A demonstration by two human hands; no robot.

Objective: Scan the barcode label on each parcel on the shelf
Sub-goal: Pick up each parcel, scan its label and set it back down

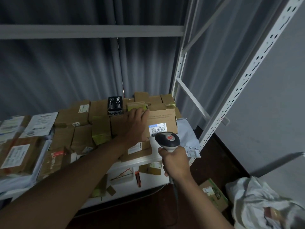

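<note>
We're standing at the white metal shelf (234,103), grey curtain (66,68) hanging behind it. The shelf board is carrying a dense spread of parcels (69,129), mostly brown cardboard boxes, with flat white mailers lying at the left and a crumpled pale mailer (188,138) lying at the right edge. More boxes are sitting on the lower tier and one on the floor at the near right, beside a white sack (264,204).

Progress: we're judging this as mid-task. Nothing in view is marking which parcels are done, so we can't tell the count. One box is getting scanned now; the rest of the row to the left is probably still waiting.

The box in hand (162,121) is sitting at the right end of the shelf, tipped so its near face is facing us. Plain brown carton, a line of small print running along the top, white barcode label (157,130) with a blue corner stuck at the lower left of that face. Label text is too small to read fully.

Our left hand (135,124) is lying over the box's top left corner, fingers curling over the edge and steadying it. Our right hand (175,161) is wrapping round the grip of the scanner (167,140), whose head is pointing at the label from just beside it and partly covering its lower edge. Cable is trailing down from the handle.
</note>
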